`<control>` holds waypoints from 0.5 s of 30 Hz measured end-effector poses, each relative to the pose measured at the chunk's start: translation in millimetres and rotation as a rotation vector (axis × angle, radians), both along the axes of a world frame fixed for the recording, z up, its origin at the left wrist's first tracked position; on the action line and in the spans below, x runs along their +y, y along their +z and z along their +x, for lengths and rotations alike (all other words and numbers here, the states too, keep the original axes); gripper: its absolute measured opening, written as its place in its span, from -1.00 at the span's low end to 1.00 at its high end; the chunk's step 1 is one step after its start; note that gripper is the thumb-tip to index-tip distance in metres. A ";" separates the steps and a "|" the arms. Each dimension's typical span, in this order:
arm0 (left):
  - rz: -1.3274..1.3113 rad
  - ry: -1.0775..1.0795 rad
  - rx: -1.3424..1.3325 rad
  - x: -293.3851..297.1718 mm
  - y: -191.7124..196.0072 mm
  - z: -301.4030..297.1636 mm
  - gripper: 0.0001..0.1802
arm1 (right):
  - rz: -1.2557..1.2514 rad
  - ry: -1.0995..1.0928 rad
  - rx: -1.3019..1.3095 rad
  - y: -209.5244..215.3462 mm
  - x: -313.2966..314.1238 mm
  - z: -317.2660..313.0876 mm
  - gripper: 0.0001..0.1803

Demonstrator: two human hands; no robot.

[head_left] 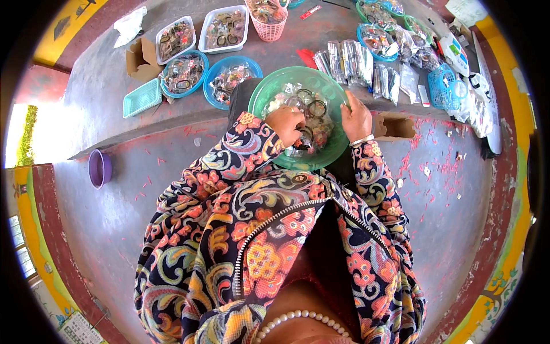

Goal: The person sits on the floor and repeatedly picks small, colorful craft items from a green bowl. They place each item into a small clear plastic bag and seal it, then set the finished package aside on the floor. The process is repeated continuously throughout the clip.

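A: What are the hands doing right now?

B: The left hand (285,123) is reaching down into the green bowl (269,94), fingers curled and pinching at a small packet in the heap of packeted rings and bangles (309,112). The right hand (356,119) is resting on the bowl's right rim, fingers bent over the edge; whether it is gripping anything besides the rim, I cannot tell.

A: And where is the bowl sitting?

B: On the person's lap, right against the near edge of the raised grey bench (103,86).

A: How should the picking be done well?

B: I would judge that steadying the rim with the right hand is helping, so the bowl is not tipping while the left is lifting one packet clear of the tangle, not dragging a clump.

A: What is lying beyond?

B: On the bench, two blue bowls (189,71) of similar packets are standing just past the green one, with two white trays (226,28) and a pink basket (268,23) behind them. A row of clear packets (349,60) is lying toward the right edge, and a purple cup (99,168) is sitting on the floor at left.
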State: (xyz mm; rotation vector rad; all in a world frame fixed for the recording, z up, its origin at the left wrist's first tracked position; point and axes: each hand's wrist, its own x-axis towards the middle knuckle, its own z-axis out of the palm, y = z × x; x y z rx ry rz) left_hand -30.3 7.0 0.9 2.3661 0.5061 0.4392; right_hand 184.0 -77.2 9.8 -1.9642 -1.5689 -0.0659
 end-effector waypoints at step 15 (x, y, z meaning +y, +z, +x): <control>-0.075 0.022 -0.149 -6.1 2.2 2.7 -0.80 | 0.016 0.022 -0.001 8.9 -11.2 0.4 -0.56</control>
